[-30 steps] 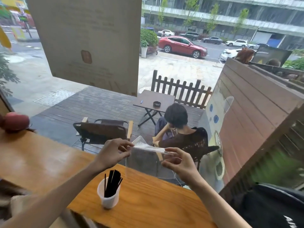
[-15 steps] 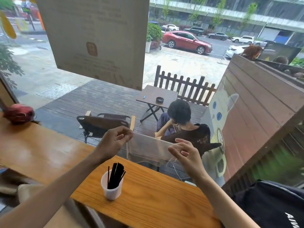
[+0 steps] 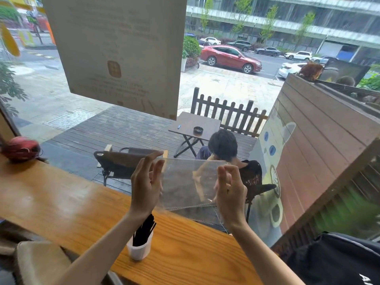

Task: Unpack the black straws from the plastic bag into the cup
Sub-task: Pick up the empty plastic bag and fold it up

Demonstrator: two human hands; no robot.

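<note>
- Both hands have lifted and turned palms inward since a moment ago, spreading the plastic bag [image 3: 189,182] into a flat sheet held upright above the tabletop [image 3: 61,202].
- Left hand [image 3: 146,185] pinches the bag's left edge, fingers fairly straight; right hand [image 3: 230,188] pinches the right edge.
- Black straws [image 3: 144,229] stand bunched in the white cup [image 3: 139,248], below the left wrist, near the tabletop's near edge.
- Clear film looks feather-light, limp and slick; holding it by the side edges or corners seems safest.
- Straws look light and stiff; the small cup seems easy to tip.
- Bag appears empty, though its transparency makes this hard to confirm; the left wrist partly covers the straw tips.
</note>
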